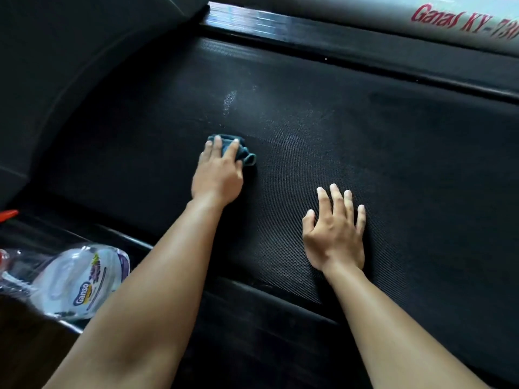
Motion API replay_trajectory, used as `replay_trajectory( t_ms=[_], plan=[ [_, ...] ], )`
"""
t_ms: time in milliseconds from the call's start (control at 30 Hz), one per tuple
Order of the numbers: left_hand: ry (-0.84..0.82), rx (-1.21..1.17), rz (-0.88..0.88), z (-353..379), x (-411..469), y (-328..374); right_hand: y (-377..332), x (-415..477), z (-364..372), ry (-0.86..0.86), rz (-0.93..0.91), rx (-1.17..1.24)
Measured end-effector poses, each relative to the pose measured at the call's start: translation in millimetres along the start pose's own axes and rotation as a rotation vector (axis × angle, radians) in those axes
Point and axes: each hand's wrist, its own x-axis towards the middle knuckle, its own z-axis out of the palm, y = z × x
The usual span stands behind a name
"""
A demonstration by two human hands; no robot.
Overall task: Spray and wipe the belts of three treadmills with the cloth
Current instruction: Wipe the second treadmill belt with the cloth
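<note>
A black textured treadmill belt (365,130) fills most of the view. My left hand (217,172) presses a bunched dark teal cloth (245,155) onto the belt near its middle, fingers stretched over the cloth. A pale patch of spray droplets (230,101) lies on the belt just beyond the cloth. My right hand (335,228) rests flat on the belt nearer to me, fingers spread, holding nothing. A clear spray bottle (81,279) with a purple and white label lies on its side at the lower left, on the near side rail.
The near side rail (252,313) runs diagonally under my forearms. The far side rail (351,43) and a grey frame with red lettering (463,19) lie along the top right. The black motor cover (70,66) curves at the upper left. A red-orange tip (8,213) shows at the left edge.
</note>
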Motion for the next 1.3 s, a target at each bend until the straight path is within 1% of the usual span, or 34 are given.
replay_trajectory(
  t_ms=[133,200,267,333,433,533,633,733,833,933,1000,1067,1100,1167,1233,1300],
  plan=[
    [-0.024,0.031,0.246,17.0,-4.7,40.3,-1.2,-0.1,-0.8,0.004,0.004,-0.002],
    [-0.044,0.038,0.374,26.6,-34.8,45.3,-0.3,0.8,-0.5,-0.011,0.007,0.001],
    [-0.038,0.051,0.416,31.8,-74.6,34.9,-0.4,1.5,-0.5,-0.006,0.008,0.016],
    [-0.035,0.047,0.316,28.6,-104.1,12.1,-0.9,1.2,-0.7,0.006,0.008,0.018],
    [-0.006,-0.003,0.069,10.7,-111.1,-24.6,-0.7,0.5,-0.4,0.003,0.006,0.009],
    [0.061,-0.013,-0.109,-4.4,-83.2,-50.0,-0.7,0.7,-0.9,-0.003,0.004,0.013],
    [0.076,-0.038,-0.208,-15.6,-39.0,-60.2,-0.2,0.0,-0.2,-0.001,0.002,0.007],
    [0.049,-0.012,-0.19,-16.6,2.4,-46.6,-0.3,0.6,0.3,0.003,0.0,-0.003],
    [0.016,0.006,-0.063,-5.6,15.4,-10.2,-0.9,0.3,1.2,0.009,-0.006,-0.012],
    [-0.005,-0.014,0.143,9.8,-11.0,21.7,-0.4,0.5,-0.1,0.013,0.005,0.006],
    [-0.009,-0.024,0.281,17.0,-43.4,27.9,-0.2,0.5,-0.8,0.012,0.007,0.018],
    [-0.021,-0.015,0.341,19.6,-74.1,17.5,-0.2,0.3,-0.9,0.014,0.004,0.024],
    [-0.018,0.003,0.327,19.6,-85.6,7.8,-0.1,-0.1,-0.7,0.015,0.001,0.024],
    [0.016,0.055,0.229,14.6,-97.0,-17.8,-0.5,-1.7,-0.7,0.016,-0.01,0.021],
    [0.054,0.066,0.069,4.1,-94.3,-44.5,-0.8,-2.3,-1.2,0.01,-0.017,0.013],
    [0.063,0.025,-0.106,-7.2,-80.8,-63.3,-1.5,-1.8,-1.8,-0.008,-0.016,0.011]
  ],
)
